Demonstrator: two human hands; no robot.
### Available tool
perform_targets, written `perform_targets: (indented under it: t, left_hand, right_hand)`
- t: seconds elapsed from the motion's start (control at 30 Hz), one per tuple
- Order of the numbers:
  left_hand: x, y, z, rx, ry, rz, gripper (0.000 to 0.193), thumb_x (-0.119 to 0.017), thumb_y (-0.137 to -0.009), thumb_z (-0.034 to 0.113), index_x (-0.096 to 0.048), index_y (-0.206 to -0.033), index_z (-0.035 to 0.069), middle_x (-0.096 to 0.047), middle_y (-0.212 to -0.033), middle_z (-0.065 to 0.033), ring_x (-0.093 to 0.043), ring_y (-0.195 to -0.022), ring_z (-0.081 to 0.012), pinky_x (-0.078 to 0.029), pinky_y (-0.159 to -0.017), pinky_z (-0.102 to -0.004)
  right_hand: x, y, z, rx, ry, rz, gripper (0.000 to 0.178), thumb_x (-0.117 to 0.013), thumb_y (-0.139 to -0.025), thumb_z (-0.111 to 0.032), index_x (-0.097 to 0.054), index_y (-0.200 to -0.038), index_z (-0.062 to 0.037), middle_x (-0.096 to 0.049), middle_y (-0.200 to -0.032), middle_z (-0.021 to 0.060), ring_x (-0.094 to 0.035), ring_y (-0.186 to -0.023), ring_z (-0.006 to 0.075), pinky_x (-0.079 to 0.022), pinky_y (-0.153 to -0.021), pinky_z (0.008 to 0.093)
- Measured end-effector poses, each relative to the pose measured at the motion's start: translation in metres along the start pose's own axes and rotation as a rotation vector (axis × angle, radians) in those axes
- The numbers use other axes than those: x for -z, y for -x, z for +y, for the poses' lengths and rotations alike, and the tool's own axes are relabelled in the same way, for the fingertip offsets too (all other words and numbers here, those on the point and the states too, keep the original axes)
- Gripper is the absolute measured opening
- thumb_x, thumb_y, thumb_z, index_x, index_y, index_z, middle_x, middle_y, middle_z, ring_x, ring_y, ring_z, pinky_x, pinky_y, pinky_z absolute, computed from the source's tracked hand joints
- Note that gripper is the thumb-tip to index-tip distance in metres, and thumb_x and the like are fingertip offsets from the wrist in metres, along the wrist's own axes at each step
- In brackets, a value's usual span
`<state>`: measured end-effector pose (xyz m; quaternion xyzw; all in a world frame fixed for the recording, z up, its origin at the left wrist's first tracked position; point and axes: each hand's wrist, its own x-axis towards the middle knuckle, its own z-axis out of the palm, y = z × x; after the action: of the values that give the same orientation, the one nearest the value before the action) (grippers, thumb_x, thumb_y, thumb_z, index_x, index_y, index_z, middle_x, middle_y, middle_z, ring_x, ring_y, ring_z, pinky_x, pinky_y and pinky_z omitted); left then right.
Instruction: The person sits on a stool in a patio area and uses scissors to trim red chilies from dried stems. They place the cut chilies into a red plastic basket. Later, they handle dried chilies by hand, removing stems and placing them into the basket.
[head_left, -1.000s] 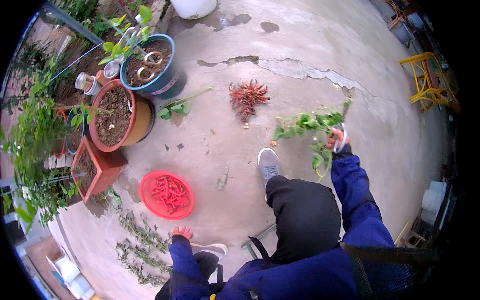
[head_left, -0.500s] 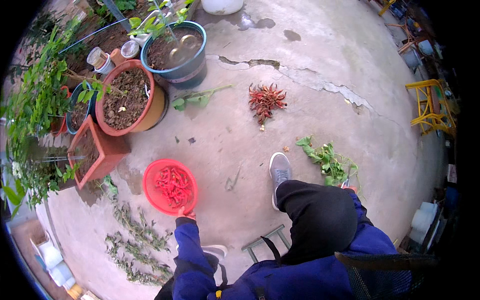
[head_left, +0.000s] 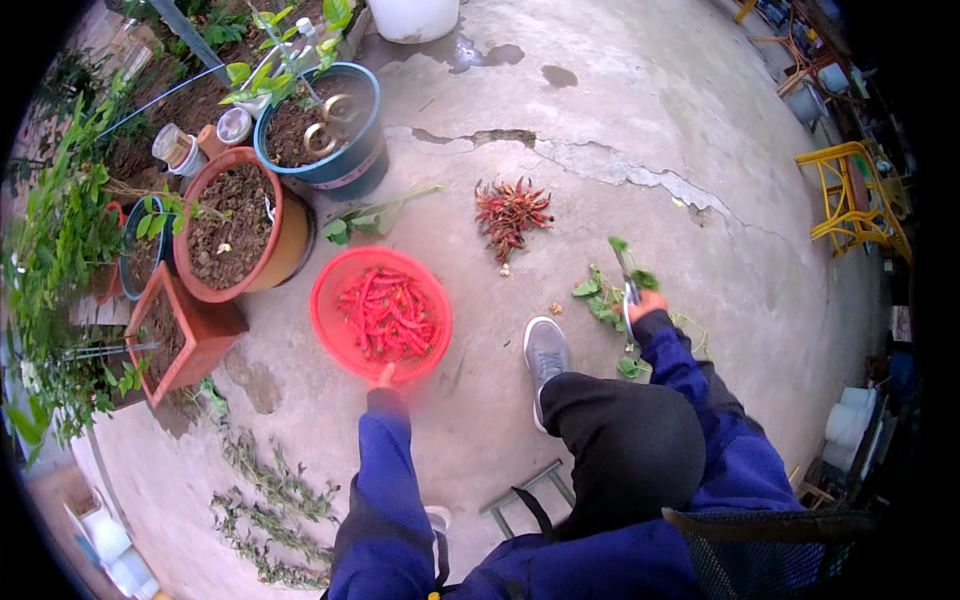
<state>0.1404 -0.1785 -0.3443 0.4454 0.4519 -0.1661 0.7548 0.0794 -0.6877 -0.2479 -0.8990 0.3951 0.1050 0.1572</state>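
My left hand grips the near rim of a round red plastic basket, thumb over the edge. Red chili peppers lie inside it. The basket looks raised off the concrete. My right hand, closed around a pair of scissors, is above a bunch of cut green leafy stems; a green leaf shows by the blades, and I cannot tell whether they grip it. Ahead between my hands is a small heap of dark, shrivelled red peppers on the ground.
Potted plants crowd the left, among them a blue pot, a round orange pot and a square one. Wilted stems lie lower left. A folding stool is beside my leg. A yellow chair frame stands right.
My left hand has lifted the basket and swung it forward and right. My right hand has come forward and left from beside my knee, bringing the scissors over the green stems.
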Motion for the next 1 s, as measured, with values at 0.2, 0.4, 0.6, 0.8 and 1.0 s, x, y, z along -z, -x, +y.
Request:
perform_targets:
  t: [0.2, 0.4, 0.6, 0.8, 1.0]
  left_hand:
    - [-0.048, -0.031, 0.038, 0.077, -0.187, -0.146, 0.036, -0.052, -0.087, 0.009, -0.043, -0.121, 0.01, -0.056, -0.11, -0.0109, -0.059, -0.089, -0.0289, -0.053, -0.06, -0.0441]
    - [-0.055, -0.039, 0.037, 0.091, -0.116, -0.343, 0.054, -0.054, -0.085, 0.01, -0.032, -0.134, 0.015, -0.043, -0.124, -0.0129, -0.049, -0.106, -0.0333, -0.047, -0.074, -0.0524]
    - [-0.026, -0.033, -0.005, 0.213, 0.004, -0.154, 0.05, -0.057, -0.087, 0.021, -0.035, -0.131, 0.012, -0.052, -0.114, -0.0129, -0.056, -0.094, -0.0334, -0.048, -0.071, -0.0504]
    - [-0.011, 0.041, -0.053, 0.311, 0.082, -0.228, 0.033, -0.053, -0.088, 0.023, -0.048, -0.117, 0.009, -0.062, -0.1, -0.0124, -0.061, -0.086, -0.0309, -0.051, -0.066, -0.0457]
    - [-0.013, 0.116, -0.06, 0.367, 0.086, -0.426, 0.038, -0.055, -0.087, 0.025, -0.047, -0.12, 0.007, -0.061, -0.104, -0.0132, -0.061, -0.09, -0.0292, -0.051, -0.067, -0.0433]
  right_hand:
    - [0.034, -0.069, -0.092, 0.132, 0.499, -0.441, 0.037, -0.075, -0.056, -0.032, -0.069, -0.081, -0.0066, -0.066, -0.077, 0.0157, -0.065, -0.073, 0.0281, -0.05, -0.07, 0.0383]
    - [0.097, -0.093, -0.044, -0.174, 0.149, -0.73, 0.023, -0.074, -0.067, -0.023, -0.067, -0.076, -0.0032, -0.065, -0.069, 0.0117, -0.063, -0.057, 0.0196, -0.051, -0.051, 0.0313]
    - [0.105, -0.052, 0.078, -0.427, -0.032, -0.907, 0.014, -0.07, -0.07, -0.014, -0.065, -0.068, -0.0008, -0.06, -0.057, 0.0123, -0.058, -0.044, 0.0204, -0.047, -0.041, 0.0328]
    - [0.079, 0.039, 0.167, -0.396, 0.225, -0.797, 0.017, -0.069, -0.07, -0.014, -0.063, -0.07, 0.0019, -0.06, -0.06, 0.0136, -0.06, -0.049, 0.0236, -0.049, -0.045, 0.0347]
    - [0.093, 0.096, 0.097, -0.389, -0.584, -0.555, 0.013, -0.067, -0.07, -0.01, -0.058, -0.067, -0.0013, -0.055, -0.056, 0.0088, -0.052, -0.04, 0.0189, -0.042, -0.037, 0.0324]
